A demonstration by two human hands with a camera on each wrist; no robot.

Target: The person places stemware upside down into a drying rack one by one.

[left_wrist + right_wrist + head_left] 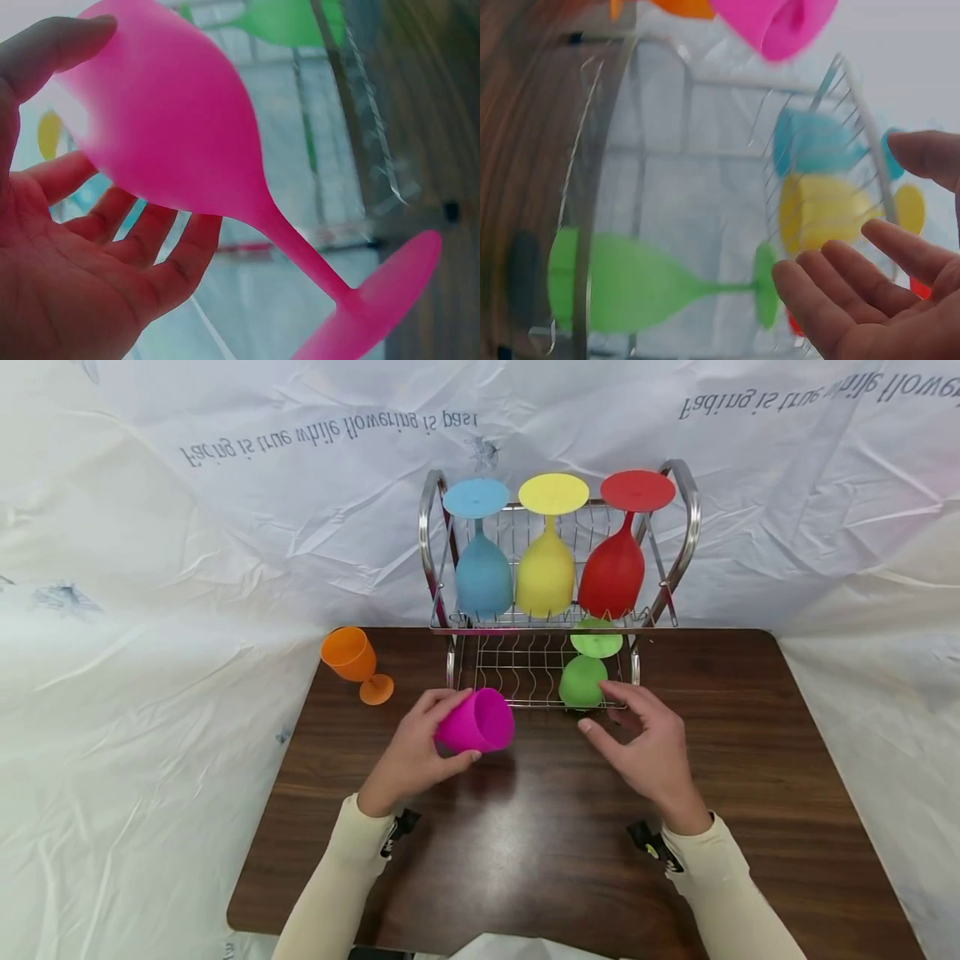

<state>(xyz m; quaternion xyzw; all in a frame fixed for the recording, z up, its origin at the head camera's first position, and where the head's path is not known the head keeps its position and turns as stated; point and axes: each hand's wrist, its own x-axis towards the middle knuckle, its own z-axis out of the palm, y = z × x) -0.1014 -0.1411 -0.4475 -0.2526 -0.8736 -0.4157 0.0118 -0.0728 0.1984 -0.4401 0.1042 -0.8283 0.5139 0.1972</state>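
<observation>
My left hand (411,753) grips a magenta plastic goblet (474,723) by its bowl, thumb on one side and fingers on the other. The goblet is tilted, its mouth toward the right in the head view. Its stem and round foot show in the left wrist view. Over on the right, my right hand (654,750) is held with fingers spread and nothing in its grasp. Close to those fingertips, a green goblet (582,682) stands upside down on the lower tier of a wire dish rack (525,703). Whether they touch, I cannot tell.
Upside down on the rack's upper tier are a blue goblet (483,578), a yellow goblet (546,578) and a red goblet (613,575). An orange goblet (348,654) is at the back left of the dark wooden table (750,760). White sheeting (225,552) hangs behind.
</observation>
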